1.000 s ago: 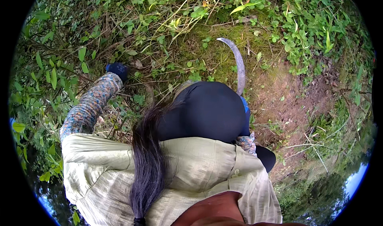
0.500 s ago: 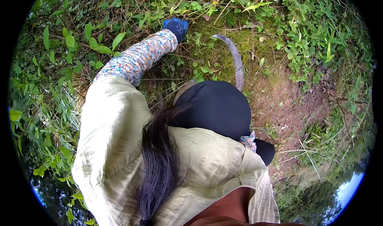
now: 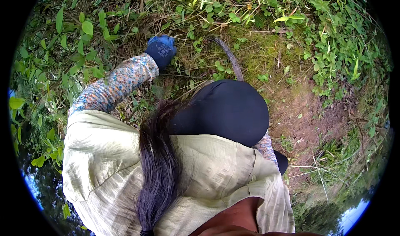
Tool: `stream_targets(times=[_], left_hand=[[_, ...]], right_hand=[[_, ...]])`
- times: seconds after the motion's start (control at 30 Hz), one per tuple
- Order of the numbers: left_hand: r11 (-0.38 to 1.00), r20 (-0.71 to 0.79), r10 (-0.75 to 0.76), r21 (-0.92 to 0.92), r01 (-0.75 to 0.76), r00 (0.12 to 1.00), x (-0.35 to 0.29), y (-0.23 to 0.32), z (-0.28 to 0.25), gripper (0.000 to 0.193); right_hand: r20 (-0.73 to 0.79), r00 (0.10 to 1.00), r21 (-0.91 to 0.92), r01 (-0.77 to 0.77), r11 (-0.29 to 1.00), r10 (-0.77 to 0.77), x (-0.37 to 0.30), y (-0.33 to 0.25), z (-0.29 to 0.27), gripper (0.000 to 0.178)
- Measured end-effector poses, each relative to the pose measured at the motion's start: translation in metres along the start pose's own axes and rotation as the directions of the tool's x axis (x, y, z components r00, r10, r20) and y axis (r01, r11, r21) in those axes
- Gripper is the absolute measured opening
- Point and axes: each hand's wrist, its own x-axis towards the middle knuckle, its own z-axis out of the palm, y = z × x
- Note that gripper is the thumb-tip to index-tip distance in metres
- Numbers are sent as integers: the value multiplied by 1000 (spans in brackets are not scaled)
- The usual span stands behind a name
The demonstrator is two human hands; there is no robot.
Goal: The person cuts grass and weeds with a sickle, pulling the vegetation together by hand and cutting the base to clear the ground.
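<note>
My left hand (image 3: 161,52), in a dark blue work glove, is low among grass and weeds (image 3: 137,38) at the upper left. Its fingers curl inward, and what lies in them is hidden by the back of the glove. A patterned sleeve (image 3: 118,82) covers that forearm. To the right of the glove, the curved blade of a sickle (image 3: 230,56) shows over mossy ground, its tip among stems. My dark-clad knee (image 3: 227,111) hides the sickle's handle end. Only a bit of patterned sleeve (image 3: 266,150) shows of my right arm; my right hand is out of sight behind the knee.
Leafy shrubs (image 3: 87,28) crowd the left side. Low green creepers (image 3: 333,53) cover the upper right. Bare reddish soil (image 3: 296,111) slopes to the right of my knee, with dry stalks (image 3: 321,169) below it. Long dark hair (image 3: 160,177) hangs over my pale shirt.
My left hand has drawn back to the left and nearer to me. The sickle blade has shifted left, and less of it shows beyond the knee. More of the right sleeve shows.
</note>
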Motion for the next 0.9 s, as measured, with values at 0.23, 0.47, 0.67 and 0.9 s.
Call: stream_targets(times=[0.23,0.47,0.67,0.9], left_hand=[[942,-166,-244,-275,193,955,51,103,28,64],[995,99,65,-84,-57,993,-3,66,17,33],[968,-108,-230,81,239,967,-42,-28,-1,30],[991,-323,-55,98,91,945,63,26,0,42]], right_hand=[[52,994,-151,106,983,-99,37,-14,13,31],[97,995,-121,18,993,-6,13,-4,7,31],[145,988,-188,77,979,-50,41,-12,15,32],[247,969,-233,33,972,26,94,22,57,33]])
